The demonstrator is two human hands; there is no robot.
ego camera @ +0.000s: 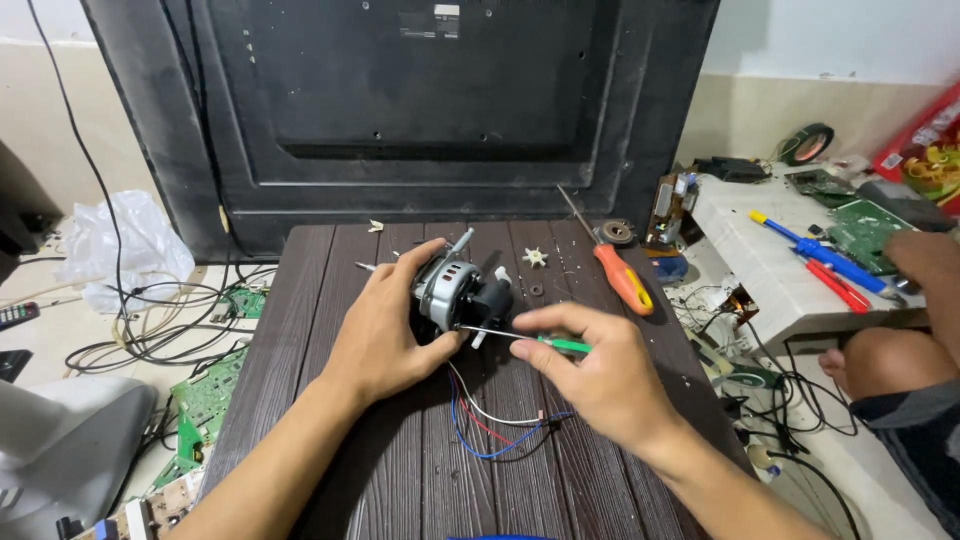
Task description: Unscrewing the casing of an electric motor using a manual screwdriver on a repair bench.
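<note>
My left hand (385,325) grips a small electric motor (455,290) with a silver body and black end, holding it on the dark brown slatted table (320,300). My right hand (590,365) pinches a thin screwdriver with a green handle (562,344); its metal shaft points left and its tip meets the motor's black end. Blue, red and white wires (495,420) trail from the motor toward me across the table.
An orange-handled screwdriver (620,275), a small white impeller (535,257) and a washer lie behind the motor. A large black panel (430,110) leans at the back. Circuit boards and cables litter the floor at left. Another person's knee (890,360) is at right by a white bench with tools.
</note>
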